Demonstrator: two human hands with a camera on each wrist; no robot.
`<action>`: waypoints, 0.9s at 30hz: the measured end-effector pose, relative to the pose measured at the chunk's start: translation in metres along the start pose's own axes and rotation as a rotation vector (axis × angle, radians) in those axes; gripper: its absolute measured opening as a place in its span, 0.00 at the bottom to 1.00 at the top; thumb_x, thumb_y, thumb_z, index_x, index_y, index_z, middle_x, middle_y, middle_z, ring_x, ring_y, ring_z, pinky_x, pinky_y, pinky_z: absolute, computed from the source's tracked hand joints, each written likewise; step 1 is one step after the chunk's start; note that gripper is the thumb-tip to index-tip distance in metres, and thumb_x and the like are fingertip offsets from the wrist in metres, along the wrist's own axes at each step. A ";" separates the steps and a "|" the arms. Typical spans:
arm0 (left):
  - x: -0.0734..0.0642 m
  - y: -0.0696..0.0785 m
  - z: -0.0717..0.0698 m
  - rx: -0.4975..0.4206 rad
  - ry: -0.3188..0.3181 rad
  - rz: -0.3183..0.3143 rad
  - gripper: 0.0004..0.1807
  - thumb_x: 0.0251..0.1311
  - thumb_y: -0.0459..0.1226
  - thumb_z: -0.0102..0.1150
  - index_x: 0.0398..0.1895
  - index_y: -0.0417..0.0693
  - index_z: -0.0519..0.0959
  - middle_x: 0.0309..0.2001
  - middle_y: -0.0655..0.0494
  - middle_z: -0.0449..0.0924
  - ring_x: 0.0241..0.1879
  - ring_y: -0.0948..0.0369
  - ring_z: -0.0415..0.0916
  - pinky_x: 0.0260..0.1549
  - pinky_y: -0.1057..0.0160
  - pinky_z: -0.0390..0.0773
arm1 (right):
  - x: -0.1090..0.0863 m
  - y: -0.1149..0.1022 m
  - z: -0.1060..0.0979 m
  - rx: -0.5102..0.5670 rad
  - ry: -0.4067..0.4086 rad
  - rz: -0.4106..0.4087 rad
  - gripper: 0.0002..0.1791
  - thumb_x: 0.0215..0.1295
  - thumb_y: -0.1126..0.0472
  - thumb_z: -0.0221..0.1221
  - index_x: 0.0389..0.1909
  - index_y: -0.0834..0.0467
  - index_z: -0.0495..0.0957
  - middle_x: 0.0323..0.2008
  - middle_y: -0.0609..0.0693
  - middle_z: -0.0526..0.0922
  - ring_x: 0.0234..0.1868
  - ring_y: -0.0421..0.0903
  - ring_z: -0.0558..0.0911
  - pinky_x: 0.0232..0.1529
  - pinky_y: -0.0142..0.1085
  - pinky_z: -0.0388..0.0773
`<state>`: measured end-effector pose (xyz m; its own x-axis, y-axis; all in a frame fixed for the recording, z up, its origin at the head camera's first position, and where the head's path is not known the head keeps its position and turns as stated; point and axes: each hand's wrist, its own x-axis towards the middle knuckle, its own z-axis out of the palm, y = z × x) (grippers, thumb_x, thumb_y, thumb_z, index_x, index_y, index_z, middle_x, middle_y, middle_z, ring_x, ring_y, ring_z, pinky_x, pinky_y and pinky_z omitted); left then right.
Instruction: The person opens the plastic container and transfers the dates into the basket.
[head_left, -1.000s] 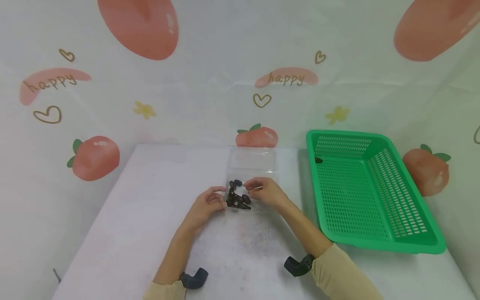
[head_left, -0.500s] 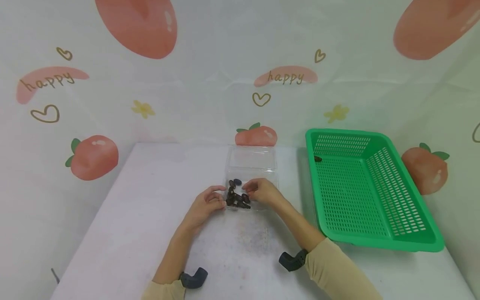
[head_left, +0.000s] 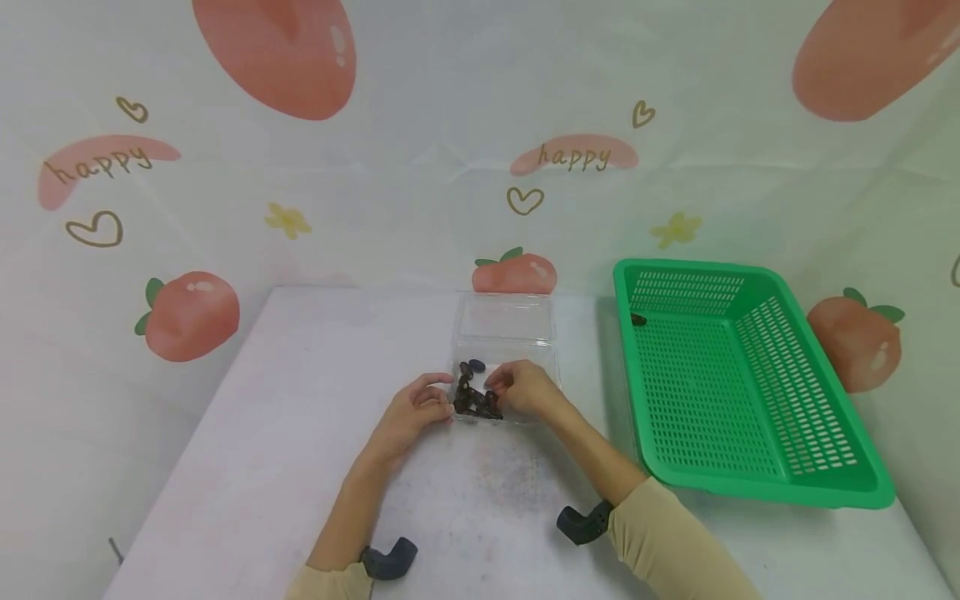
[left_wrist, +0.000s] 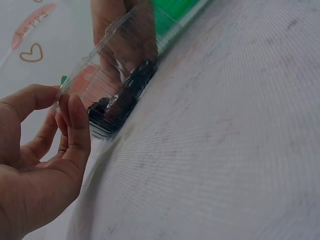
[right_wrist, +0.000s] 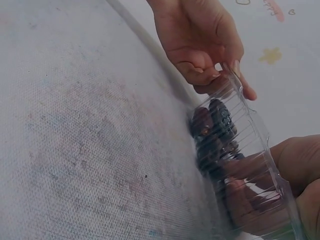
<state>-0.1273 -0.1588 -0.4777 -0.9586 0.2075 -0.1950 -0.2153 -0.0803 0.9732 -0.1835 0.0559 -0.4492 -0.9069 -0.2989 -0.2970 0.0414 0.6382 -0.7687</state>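
A clear plastic clamshell box (head_left: 504,321) stands with its lid raised at the table's middle. Inside, mostly to the left and front, lie several dark brown, glossy oval pieces (head_left: 465,370); their kind is unclear. My left hand (head_left: 408,415) pinches the box's left rim between thumb and fingers, as the left wrist view shows. My right hand (head_left: 528,390) reaches into the box from the right, fingers bent down to the dark pieces (right_wrist: 214,125) near the front. Through the ribbed, shiny wall I cannot tell whether its fingertips grip a piece or only touch it.
A large green slotted basket (head_left: 757,492) stands on the right of the table, with one dark piece (head_left: 637,320) at its back left corner. The white tabletop (head_left: 315,350) ends at a white cloth wall (head_left: 405,217) printed with fruit. Dark devices sit on both forearms.
My right hand has lowered slightly, its fingers now over the front right dark piece that lay uncovered earlier. The left hand keeps its place on the box's rim.
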 end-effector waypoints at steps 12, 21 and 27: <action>0.002 -0.002 0.000 -0.018 -0.009 0.010 0.28 0.58 0.24 0.60 0.63 0.34 0.68 0.34 0.54 0.71 0.32 0.60 0.76 0.41 0.62 0.82 | 0.000 0.001 -0.001 -0.042 -0.042 -0.011 0.18 0.45 0.76 0.64 0.39 0.61 0.87 0.25 0.45 0.77 0.29 0.42 0.73 0.27 0.30 0.68; 0.004 -0.002 0.000 -0.021 0.001 0.007 0.27 0.59 0.23 0.60 0.63 0.34 0.69 0.34 0.54 0.72 0.32 0.60 0.77 0.40 0.61 0.82 | 0.001 0.001 -0.003 -0.008 -0.034 -0.043 0.14 0.45 0.76 0.67 0.34 0.60 0.82 0.26 0.48 0.78 0.29 0.42 0.75 0.30 0.30 0.72; 0.002 -0.002 0.000 -0.022 -0.004 0.006 0.27 0.59 0.23 0.60 0.63 0.34 0.68 0.34 0.54 0.72 0.32 0.60 0.77 0.41 0.62 0.82 | 0.002 0.002 -0.001 0.010 -0.045 -0.035 0.13 0.47 0.73 0.70 0.34 0.59 0.82 0.28 0.47 0.81 0.31 0.42 0.78 0.33 0.31 0.75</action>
<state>-0.1285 -0.1578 -0.4797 -0.9592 0.2106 -0.1884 -0.2135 -0.1035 0.9714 -0.1852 0.0573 -0.4510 -0.8882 -0.3522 -0.2950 0.0147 0.6201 -0.7844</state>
